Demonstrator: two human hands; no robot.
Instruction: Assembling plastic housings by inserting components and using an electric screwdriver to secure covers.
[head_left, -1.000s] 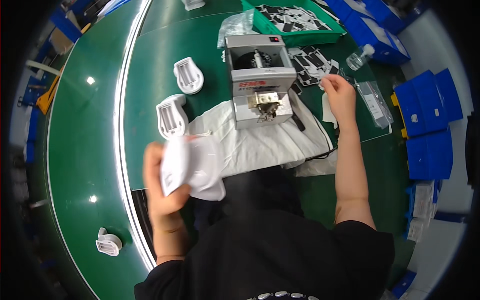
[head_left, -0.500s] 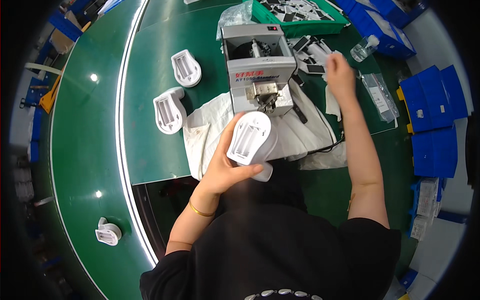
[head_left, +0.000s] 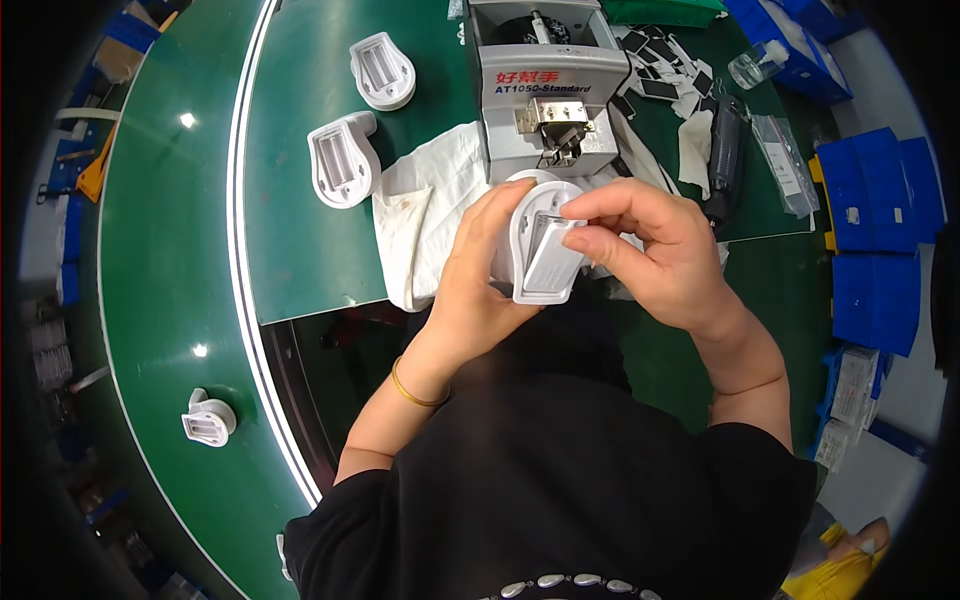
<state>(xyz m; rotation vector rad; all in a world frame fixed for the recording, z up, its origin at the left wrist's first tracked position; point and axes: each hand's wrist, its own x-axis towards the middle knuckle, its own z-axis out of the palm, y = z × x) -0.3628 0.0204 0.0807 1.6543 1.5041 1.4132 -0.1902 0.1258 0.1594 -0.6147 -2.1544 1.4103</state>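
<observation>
My left hand (head_left: 468, 285) is wrapped round a white plastic housing (head_left: 520, 235), its battery compartment facing up. Between thumb and fingers, my right hand (head_left: 662, 255) pinches a white battery cover (head_left: 550, 265). The cover lies tilted over the compartment, its lower end at the housing's near end. How far its edges sit in the recess I cannot tell. Two similar housings with uncovered compartments, a far housing (head_left: 382, 72) and a nearer housing (head_left: 342, 162), lie on the green bench to the left.
Beyond my hands stands a grey tabletop machine (head_left: 550, 90) by a white cloth (head_left: 425, 210). Right of it are loose covers and dark pads (head_left: 660, 70), a black cylindrical tool (head_left: 728, 150), a plastic bag (head_left: 785, 165) and blue bins (head_left: 860, 195). Another housing (head_left: 208, 420) sits on the green belt (head_left: 170, 300).
My right hand has come from beside the pile right of the machine to the housing, now with a battery cover in its fingers. The view has shifted, and the belt housing appears higher.
</observation>
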